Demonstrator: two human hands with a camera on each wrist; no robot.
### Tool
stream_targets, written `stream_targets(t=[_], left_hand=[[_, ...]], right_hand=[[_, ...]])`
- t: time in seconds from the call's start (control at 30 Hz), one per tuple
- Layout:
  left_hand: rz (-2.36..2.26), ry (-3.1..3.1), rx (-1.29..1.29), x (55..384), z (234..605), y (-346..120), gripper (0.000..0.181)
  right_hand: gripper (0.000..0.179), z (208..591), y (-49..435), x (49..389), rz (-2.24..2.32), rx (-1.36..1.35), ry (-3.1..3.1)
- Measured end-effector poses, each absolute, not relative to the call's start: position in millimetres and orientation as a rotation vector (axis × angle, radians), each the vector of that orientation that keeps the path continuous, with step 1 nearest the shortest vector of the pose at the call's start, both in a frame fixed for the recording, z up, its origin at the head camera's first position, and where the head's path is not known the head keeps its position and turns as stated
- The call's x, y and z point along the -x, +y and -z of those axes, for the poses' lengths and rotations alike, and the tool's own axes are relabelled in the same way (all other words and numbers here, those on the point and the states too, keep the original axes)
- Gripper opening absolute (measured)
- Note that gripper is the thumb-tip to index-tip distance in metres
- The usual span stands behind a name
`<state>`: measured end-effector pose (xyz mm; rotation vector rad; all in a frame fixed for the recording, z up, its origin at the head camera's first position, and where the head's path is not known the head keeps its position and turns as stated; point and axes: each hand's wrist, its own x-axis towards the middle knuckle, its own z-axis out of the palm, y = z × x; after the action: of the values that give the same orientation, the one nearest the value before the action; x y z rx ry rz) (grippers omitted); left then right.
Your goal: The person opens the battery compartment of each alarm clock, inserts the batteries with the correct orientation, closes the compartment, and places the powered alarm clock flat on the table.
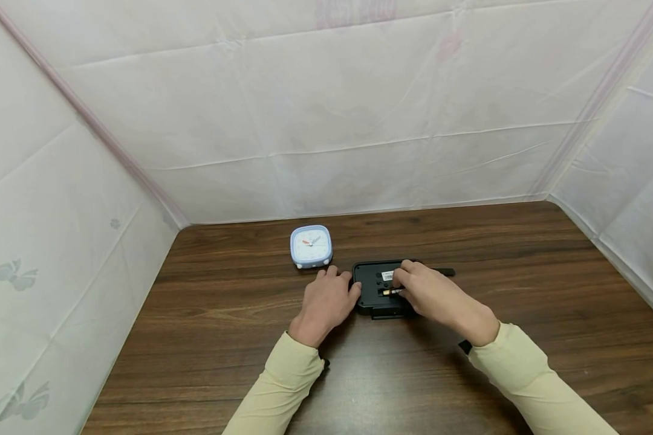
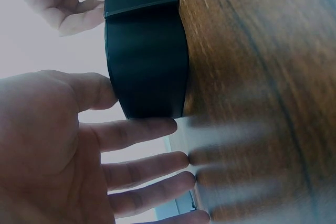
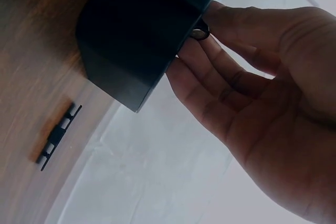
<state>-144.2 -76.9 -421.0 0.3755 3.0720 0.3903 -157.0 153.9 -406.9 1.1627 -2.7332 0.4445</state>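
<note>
A black boxy device [image 1: 371, 302] lies on the table with its back up, showing a white label and a battery slot. My right hand [image 1: 435, 296] pinches a battery [image 1: 390, 292] at that slot; in the right wrist view the battery's round end [image 3: 198, 33] peeks out between thumb and fingers. With fairly straight fingers, my left hand [image 1: 326, 302] rests at the device's left side. The left wrist view has its thumb and index finger [image 2: 139, 131] touching the case [image 2: 147, 61], while the other fingers reach down to the tabletop.
Behind the left hand stands a small blue clock [image 1: 311, 246] with a white dial. A thin black cover with clips [image 3: 56, 136] lies on the wooden table [image 1: 212, 338] to the device's right. Pale sheeting [image 1: 332, 121] walls the table's back and sides.
</note>
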Motion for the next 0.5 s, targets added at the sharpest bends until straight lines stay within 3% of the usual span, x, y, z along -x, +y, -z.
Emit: stream_targets(t=[0.5], left_hand=[[-0.353, 3.064, -0.382, 144.8, 420.3, -77.0, 0.041]], right_hand=[[0.013, 412.8, 145.9, 154.0, -0.408, -1.128, -2.678]])
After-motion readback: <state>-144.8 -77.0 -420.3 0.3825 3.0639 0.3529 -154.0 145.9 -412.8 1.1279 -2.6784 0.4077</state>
